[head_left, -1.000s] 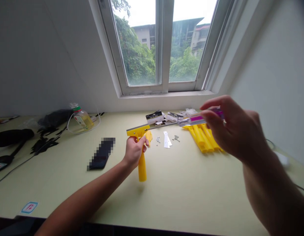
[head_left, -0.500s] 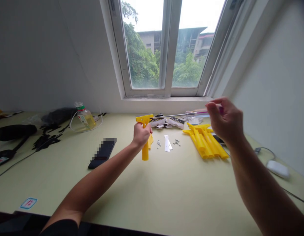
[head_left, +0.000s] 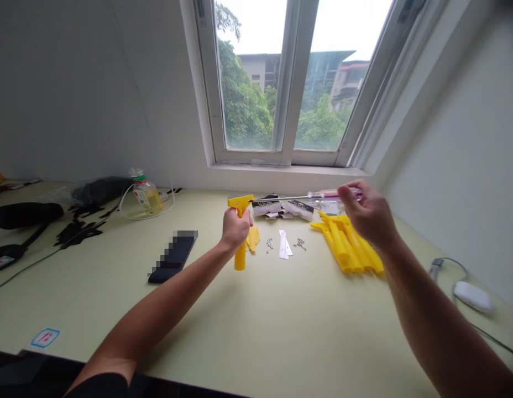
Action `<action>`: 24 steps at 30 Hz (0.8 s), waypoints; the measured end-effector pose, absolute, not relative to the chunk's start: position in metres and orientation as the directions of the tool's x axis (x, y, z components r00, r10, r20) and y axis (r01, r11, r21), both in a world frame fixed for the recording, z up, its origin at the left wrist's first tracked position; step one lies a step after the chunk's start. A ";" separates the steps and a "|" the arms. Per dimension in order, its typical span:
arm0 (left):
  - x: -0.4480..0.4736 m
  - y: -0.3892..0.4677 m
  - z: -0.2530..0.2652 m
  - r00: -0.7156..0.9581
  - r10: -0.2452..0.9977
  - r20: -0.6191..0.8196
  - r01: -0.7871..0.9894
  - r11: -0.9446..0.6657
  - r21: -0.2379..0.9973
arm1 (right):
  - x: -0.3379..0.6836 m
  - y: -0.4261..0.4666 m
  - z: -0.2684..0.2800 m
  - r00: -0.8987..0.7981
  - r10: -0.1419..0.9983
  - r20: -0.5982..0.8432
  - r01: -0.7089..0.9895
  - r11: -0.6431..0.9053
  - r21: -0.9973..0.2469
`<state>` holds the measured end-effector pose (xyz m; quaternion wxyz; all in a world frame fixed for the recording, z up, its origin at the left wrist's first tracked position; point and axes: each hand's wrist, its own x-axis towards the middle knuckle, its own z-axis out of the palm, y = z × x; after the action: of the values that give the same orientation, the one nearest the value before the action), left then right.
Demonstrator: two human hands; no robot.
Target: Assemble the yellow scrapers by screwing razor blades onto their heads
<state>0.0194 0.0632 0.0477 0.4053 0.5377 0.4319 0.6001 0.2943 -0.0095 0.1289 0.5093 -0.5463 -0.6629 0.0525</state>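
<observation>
My left hand (head_left: 235, 228) is wrapped round the handle of a yellow plastic scraper (head_left: 240, 260), held upright with its wide head above the fist. My right hand (head_left: 367, 213) grips the clear and purple handle of a screwdriver (head_left: 323, 195). Its long shaft lies level, pointing left, and the tip meets the right side of the scraper's head; whether it sits in a screw is too small to tell. Below on the table are yellow plastic plates (head_left: 252, 239), small nuts (head_left: 269, 243), metal strips (head_left: 284, 244) and small screws (head_left: 299, 243).
Several yellow scraper handles (head_left: 351, 246) lie piled on the right, partly behind my right hand. Small boxes (head_left: 267, 205) stand towards the window. A phone (head_left: 173, 257), a bottle of yellow liquid (head_left: 146, 193) and a headset (head_left: 22, 232) are on the left. A white charger (head_left: 472, 296) with its cable lies far right.
My right hand has come down and slightly left with the screwdriver, which now lies more level. The scraper in my left hand has shifted slightly left in view, as the camera turned a little.
</observation>
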 end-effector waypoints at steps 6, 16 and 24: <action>0.019 0.060 0.047 -0.060 0.957 0.284 -0.029 -0.286 0.958 | 0.291 -0.007 0.122 0.126 0.658 0.742 0.596 0.548 -0.587; 0.010 0.055 0.058 -0.067 0.945 0.321 0.014 -0.321 0.947 | 0.266 -0.013 0.125 0.314 0.617 0.722 0.418 0.593 -0.688; 0.008 0.058 0.063 -0.071 0.934 0.349 0.081 -0.344 0.936 | 0.269 -0.010 0.127 0.122 0.684 0.720 0.244 0.682 -0.689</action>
<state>0.0078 0.0579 0.0628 0.3655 0.5754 0.4412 0.5837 0.2687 -0.0099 0.1270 0.6558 -0.3617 -0.6411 0.1677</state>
